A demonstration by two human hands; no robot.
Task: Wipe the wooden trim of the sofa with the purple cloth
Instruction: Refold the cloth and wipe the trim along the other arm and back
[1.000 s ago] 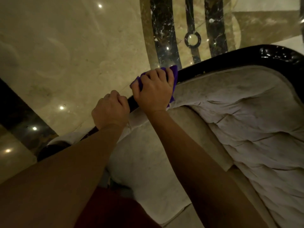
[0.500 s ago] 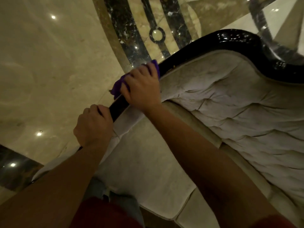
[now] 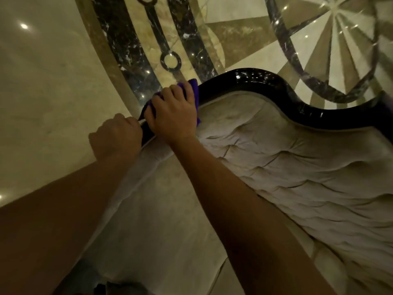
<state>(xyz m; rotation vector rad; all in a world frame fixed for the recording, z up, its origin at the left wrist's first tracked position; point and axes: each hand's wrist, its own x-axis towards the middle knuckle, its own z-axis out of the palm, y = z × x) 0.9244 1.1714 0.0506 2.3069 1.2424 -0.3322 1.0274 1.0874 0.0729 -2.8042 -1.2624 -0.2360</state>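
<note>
The sofa's dark glossy wooden trim (image 3: 251, 78) curves along the top of the tufted pale backrest (image 3: 287, 158). My right hand (image 3: 173, 112) grips the purple cloth (image 3: 194, 87) over the trim; purple edges show past my fingertips and beside my palm. Just lower left along the same trim, my left hand (image 3: 117, 137) curls around the rail. The trim under both hands is hidden.
A polished marble floor (image 3: 53, 81) with dark inlaid bands and a starburst medallion (image 3: 331, 43) lies beyond the sofa back. The pale seat cushion (image 3: 170, 231) fills the space between my forearms.
My right hand and the cloth have slid further along the trim toward the raised curve. My left hand has followed close behind it. The view has swung right, showing more of the sofa back.
</note>
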